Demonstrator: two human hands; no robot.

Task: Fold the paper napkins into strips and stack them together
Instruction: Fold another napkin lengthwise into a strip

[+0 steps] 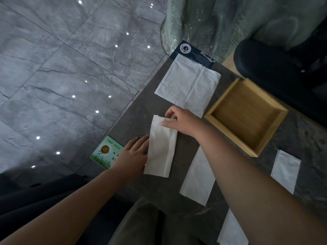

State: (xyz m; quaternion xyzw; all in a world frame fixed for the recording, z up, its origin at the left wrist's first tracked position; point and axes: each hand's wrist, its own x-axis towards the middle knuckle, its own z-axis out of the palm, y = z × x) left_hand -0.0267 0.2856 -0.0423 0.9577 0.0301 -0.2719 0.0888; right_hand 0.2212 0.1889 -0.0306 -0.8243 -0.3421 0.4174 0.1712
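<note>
A white napkin folded into a strip [161,147] lies on the dark stone table [154,190]. My right hand [180,121] presses its far end with fingers on the paper. My left hand [134,151] lies flat against its left long edge. An unfolded square napkin [187,84] lies further back. Three other folded strips rest apart on the table: one [198,177] partly under my right forearm, one [285,171] at the right, one [231,230] at the bottom edge.
An empty wooden box [210,115] stands right of my right hand. A green card [106,152] sits at the table's left edge, a dark blue card [196,53] at the far corner. A black chair [276,68] and a grey-green pillar [212,23] lie beyond.
</note>
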